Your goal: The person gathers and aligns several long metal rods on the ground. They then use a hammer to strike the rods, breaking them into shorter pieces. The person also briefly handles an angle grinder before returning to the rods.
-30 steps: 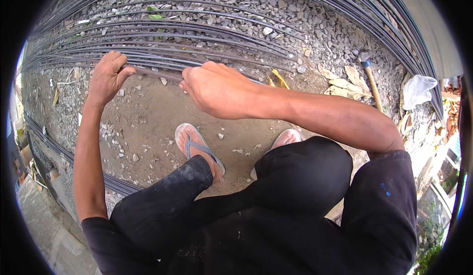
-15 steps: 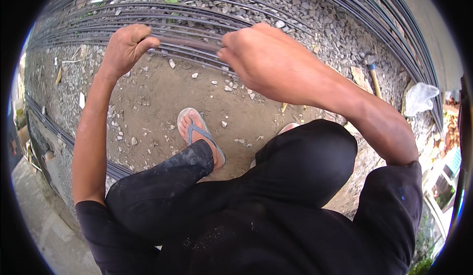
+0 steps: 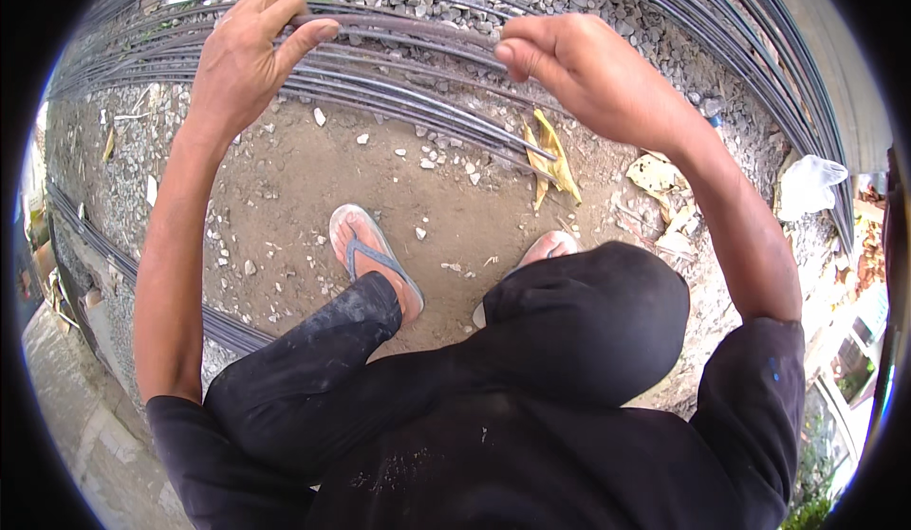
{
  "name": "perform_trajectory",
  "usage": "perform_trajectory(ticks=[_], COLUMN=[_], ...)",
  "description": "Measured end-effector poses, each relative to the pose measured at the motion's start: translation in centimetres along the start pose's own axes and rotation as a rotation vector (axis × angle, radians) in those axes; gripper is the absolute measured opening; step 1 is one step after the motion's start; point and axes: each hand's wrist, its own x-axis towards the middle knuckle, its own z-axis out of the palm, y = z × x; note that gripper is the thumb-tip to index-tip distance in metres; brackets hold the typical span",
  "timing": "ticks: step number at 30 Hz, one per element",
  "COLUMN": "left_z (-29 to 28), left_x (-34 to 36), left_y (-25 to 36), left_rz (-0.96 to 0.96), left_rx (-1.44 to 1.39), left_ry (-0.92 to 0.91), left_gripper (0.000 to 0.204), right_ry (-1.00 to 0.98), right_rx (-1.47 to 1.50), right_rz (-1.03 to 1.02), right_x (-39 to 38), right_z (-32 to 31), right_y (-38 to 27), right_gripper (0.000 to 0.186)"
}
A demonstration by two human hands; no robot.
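Note:
A brownish steel rod [image 3: 408,24] spans the gap between my two hands, bowed slightly upward. My left hand [image 3: 237,65] is closed on it, with the thumb stretched along its near side. Near the rod's right end, my right hand [image 3: 593,70] grips it between thumb and curled fingers; the tip is hidden. Just below lie several more thin steel rods [image 3: 427,117], side by side on the ground. Their right ends reach a dry yellow leaf [image 3: 560,160].
Grey gravel [image 3: 617,51] spreads beyond the rods. A long bundle of dark rods [image 3: 721,65] curves along the right, beside a clear plastic bag [image 3: 809,186]. More rods [image 3: 228,329] run at left. Both my sandalled feet rest on bare soil [image 3: 285,169].
Both hands have moved up and away from me, the right one also to the right, lifting the rod above the others. The yellow leaf and the rod ends beneath have come into view.

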Motion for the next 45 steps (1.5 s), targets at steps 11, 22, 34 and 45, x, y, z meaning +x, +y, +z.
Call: perform_trajectory(ticks=[11, 22, 34, 45], left_z=[1.1, 9.7, 8.5, 6.7], left_x=[-4.6, -4.0, -2.4, -1.7], left_y=[-4.0, 7.4, -1.6, -3.1], left_rz=[-0.278, -0.064, 0.011, 0.084], left_rx=[-0.122, -0.391, -0.203, -0.214], left_ry=[-0.702, -0.841, -0.139, -0.436], left_gripper=[0.044, 0.044, 0.059, 0.073], right_ry=[0.07, -0.125, -0.569, -0.3], right_rx=[-0.17, -0.241, 0.577, 0.355], right_rz=[0.373, 0.366, 0.286, 0.27], right_x=[-2.9, 1.0, 2.6, 5.1], right_z=[14.8, 18.9, 5.9, 9.7], right_y=[11.6, 13.6, 4.0, -1.9], right_gripper=[0.021, 0.021, 0.045, 0.042])
